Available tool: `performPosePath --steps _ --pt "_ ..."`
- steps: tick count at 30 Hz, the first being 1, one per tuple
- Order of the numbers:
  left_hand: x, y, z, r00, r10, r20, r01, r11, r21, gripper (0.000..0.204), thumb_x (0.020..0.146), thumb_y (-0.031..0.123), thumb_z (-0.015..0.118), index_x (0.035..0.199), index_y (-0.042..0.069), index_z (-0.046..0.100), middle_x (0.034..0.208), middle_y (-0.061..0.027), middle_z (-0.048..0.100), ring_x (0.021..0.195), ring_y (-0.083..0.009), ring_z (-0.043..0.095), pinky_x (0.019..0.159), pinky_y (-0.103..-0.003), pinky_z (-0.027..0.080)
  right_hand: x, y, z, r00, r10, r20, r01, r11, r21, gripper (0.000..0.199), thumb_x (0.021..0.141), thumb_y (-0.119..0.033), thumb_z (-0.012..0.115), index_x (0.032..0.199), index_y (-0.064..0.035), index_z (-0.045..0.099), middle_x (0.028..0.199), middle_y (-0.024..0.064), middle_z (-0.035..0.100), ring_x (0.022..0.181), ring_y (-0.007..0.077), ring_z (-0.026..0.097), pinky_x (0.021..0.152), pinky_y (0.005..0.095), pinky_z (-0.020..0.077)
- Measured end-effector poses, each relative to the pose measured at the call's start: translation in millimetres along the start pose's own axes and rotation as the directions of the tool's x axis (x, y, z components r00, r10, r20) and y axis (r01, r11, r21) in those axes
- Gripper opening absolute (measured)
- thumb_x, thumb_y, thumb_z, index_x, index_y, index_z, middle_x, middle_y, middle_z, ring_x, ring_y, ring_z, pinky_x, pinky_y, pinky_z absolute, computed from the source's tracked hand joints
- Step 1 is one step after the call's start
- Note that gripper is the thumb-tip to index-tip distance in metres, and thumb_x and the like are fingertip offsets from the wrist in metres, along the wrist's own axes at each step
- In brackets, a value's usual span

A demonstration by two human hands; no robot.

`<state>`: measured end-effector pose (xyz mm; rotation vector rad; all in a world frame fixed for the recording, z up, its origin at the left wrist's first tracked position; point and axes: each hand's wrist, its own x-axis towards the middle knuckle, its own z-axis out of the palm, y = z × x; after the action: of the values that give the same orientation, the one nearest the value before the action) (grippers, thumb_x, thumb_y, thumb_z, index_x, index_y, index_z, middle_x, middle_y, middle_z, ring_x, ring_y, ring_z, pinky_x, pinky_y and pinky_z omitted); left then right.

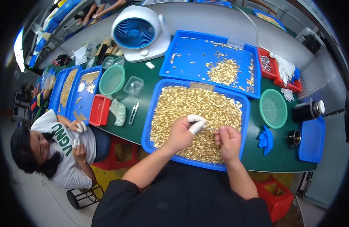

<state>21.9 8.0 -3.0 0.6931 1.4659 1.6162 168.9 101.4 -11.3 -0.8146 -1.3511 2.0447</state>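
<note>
You are seated at a sorting bench in a small-parts workshop. A long green-topped work table [144, 75] carries shallow blue plastic trays [210, 62] heaped with tiny gold-coloured metal pieces [197, 106], round green plastic sieve bowls [273, 108], small red plastic bins [99, 110] and a white-and-blue desk fan [138, 33]. Another seated worker [65, 147] sorts at the same bench, with more trays behind.

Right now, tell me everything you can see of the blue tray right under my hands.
The blue tray is a shallow rectangular plastic tray with a raised rim, lying flat at the near edge of the green table. Small gold-coloured parts cover most of its floor. The left hand, with white finger cots, and the right hand work over the parts. A second blue tray lies just behind it.
</note>
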Motion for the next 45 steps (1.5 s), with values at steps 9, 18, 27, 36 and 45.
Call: performPosePath --steps 9,18,27,36,45 --pt "-4.2 -4.9 21.3 0.997 0.052 0.061 -0.045 0.992 -0.122 0.010 0.088 0.007 0.064 0.095 0.001 0.064 0.087 -0.0018 0.064 0.082 -0.0074 0.058 0.074 -0.024 0.048 -1.1 7.8 -9.2 0.993 -0.079 -0.089 0.077 0.997 -0.033 0.020 0.095 -0.016 0.055 0.082 -0.0019 0.060 0.065 0.0022 0.058 0.053 0.0058 0.049 0.048 0.0179 0.0386" --pt "-8.5 0.5 17.9 0.997 0.080 0.011 -0.079 0.995 -0.059 0.010 0.088 0.008 0.065 0.095 0.001 0.064 0.087 -0.0025 0.065 0.081 -0.0073 0.058 0.073 -0.024 0.047 1.3 15.6 -11.2 0.986 -0.135 -0.094 0.132 0.991 -0.039 0.018 0.095 -0.016 0.055 0.084 -0.0024 0.058 0.072 0.0032 0.059 0.055 0.0056 0.049 0.048 0.0174 0.0378" --pt "-9.9 -1.8 20.4 0.998 0.057 -0.023 -0.059 0.991 -0.119 0.010 0.088 0.006 0.064 0.095 0.000 0.064 0.089 -0.0040 0.066 0.083 -0.0088 0.060 0.074 -0.024 0.048 0.3 14.0 -10.7 0.987 -0.127 -0.102 0.126 0.992 -0.011 0.018 0.094 -0.017 0.055 0.085 -0.0025 0.057 0.072 0.0037 0.059 0.056 0.0065 0.049 0.049 0.0177 0.0378" --pt "-10.4 -8.2 21.7 0.994 0.112 0.013 -0.109 0.985 -0.134 0.009 0.087 0.005 0.064 0.095 0.000 0.064 0.087 -0.0033 0.065 0.082 -0.0081 0.059 0.073 -0.024 0.048 -0.5 13.3 -9.3 0.983 -0.148 -0.106 0.146 0.989 -0.021 0.020 0.094 -0.018 0.056 0.083 -0.0027 0.057 0.070 0.0031 0.058 0.055 0.0064 0.049 0.048 0.0175 0.0370" --pt "-11.5 -1.1 19.1 0.994 0.108 -0.002 -0.108 0.994 -0.027 0.009 0.088 0.007 0.064 0.093 0.001 0.065 0.085 -0.0027 0.065 0.079 -0.0076 0.058 0.071 -0.024 0.047 -0.3 14.1 -12.8 0.979 -0.161 -0.124 0.160 0.987 -0.019 0.017 0.094 -0.017 0.056 0.086 -0.0019 0.057 0.071 0.0040 0.058 0.055 0.0065 0.050 0.048 0.0172 0.0380"
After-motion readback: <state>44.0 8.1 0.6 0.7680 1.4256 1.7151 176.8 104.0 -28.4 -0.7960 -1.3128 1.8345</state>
